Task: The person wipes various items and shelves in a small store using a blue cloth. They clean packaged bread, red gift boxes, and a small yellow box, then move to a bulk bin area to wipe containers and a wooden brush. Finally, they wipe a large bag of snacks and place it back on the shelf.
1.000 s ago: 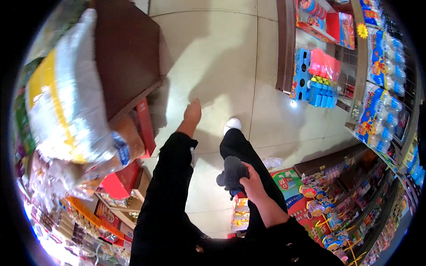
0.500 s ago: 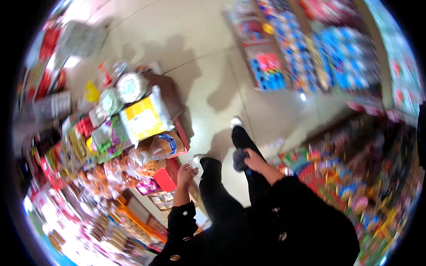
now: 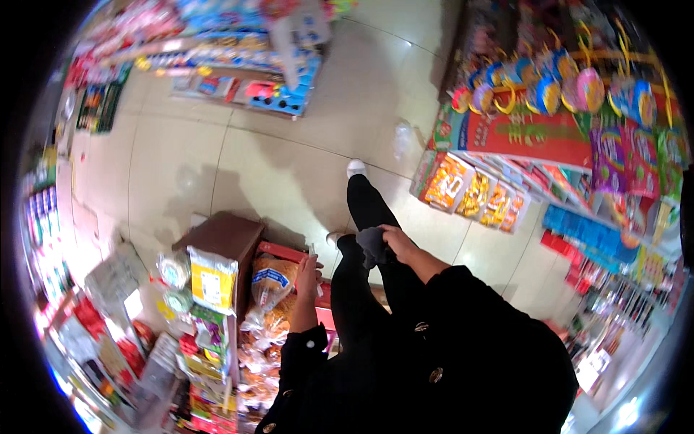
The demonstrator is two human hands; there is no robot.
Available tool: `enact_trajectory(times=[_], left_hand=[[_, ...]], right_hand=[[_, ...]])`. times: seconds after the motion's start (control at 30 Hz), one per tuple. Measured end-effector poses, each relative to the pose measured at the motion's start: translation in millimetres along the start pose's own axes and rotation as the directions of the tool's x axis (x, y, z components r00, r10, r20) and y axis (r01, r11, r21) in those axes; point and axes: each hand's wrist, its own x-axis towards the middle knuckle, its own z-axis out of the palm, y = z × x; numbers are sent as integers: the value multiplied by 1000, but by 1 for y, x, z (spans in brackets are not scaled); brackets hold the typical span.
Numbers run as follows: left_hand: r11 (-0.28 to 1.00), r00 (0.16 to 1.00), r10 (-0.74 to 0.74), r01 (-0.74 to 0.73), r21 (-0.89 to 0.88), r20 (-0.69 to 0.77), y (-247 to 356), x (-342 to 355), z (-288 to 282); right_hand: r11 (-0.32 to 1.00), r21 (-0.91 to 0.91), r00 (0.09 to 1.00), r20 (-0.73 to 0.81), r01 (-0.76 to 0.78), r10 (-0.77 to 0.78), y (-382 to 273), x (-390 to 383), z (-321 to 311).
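My right hand (image 3: 399,242) grips a bunched dark grey cloth (image 3: 371,244) in front of my thighs. Its fingers wrap round the right edge of the cloth, which hangs over my black trousers. My left hand (image 3: 309,276) is raised beside a stand of bagged bread, its fingers curled. A small pale thing sticks up at its fingertips, too small to name. Closest to this hand are a clear bag of bread (image 3: 273,281) and the red edge of the stand (image 3: 283,251). The hand appears apart from both.
Left of me stands a brown box-like display (image 3: 220,237) with a yellow-and-white package (image 3: 213,281). Snack shelves (image 3: 520,137) rise at the right, with orange packs (image 3: 473,189) low down. Another goods rack (image 3: 246,90) is ahead. A clear plastic piece (image 3: 403,139) lies on the tiled floor (image 3: 289,170).
My view has swung to the right, so the snack shelves come further into sight and the front rack shifts left. The grey cloth stays in my right hand.
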Motion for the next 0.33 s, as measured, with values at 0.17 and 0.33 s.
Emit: enact_trajectory(times=[0.17, 0.33], left_hand=[[890, 997, -80, 72, 450, 0, 2, 18, 50], [232, 830, 10, -544, 806, 557, -15, 112, 138]], right_hand=[[914, 406, 987, -148, 1, 65, 75, -22, -57], [846, 529, 957, -207, -64, 203, 55, -52, -110]])
